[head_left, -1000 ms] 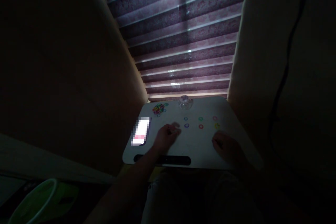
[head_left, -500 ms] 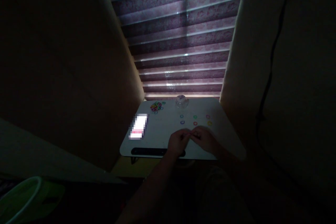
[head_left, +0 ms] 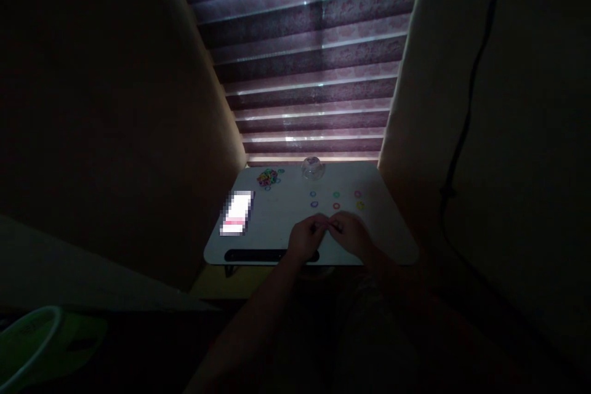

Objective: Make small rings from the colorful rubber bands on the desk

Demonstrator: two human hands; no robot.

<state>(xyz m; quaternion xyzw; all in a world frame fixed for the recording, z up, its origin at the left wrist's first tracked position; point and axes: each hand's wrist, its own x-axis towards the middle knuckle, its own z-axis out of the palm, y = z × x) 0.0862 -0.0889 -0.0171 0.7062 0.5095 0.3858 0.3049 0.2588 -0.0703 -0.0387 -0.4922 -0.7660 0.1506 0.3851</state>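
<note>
My left hand [head_left: 306, 236] and my right hand [head_left: 349, 233] meet fingertip to fingertip above the front half of a white lap table [head_left: 263, 228]. Both are closed in a pinch; whatever lies between the fingers is too small and dark to make out. Just beyond them, small coloured rings lie in two rows, among them a purple ring [head_left: 314, 204], a red ring [head_left: 337, 205], a yellow ring [head_left: 361, 205], a green ring [head_left: 337, 194] and a pink ring [head_left: 357, 194]. Farther left is a heap of mixed coloured rings [head_left: 266, 178].
A clear rounded bowl [head_left: 313, 169] stands near the table's back edge. A phone with a lit, blurred screen [head_left: 237, 213] lies at the left. A black slot [head_left: 253, 255] runs along the front edge. Pleated blinds [head_left: 314, 92] hang behind, and a green basket [head_left: 50, 345] is at lower left.
The view has shifted slightly, so the table sits a little higher and to the left. My hands stay pinched together, their fingertips slightly closer. The rings on the table have not visibly moved.
</note>
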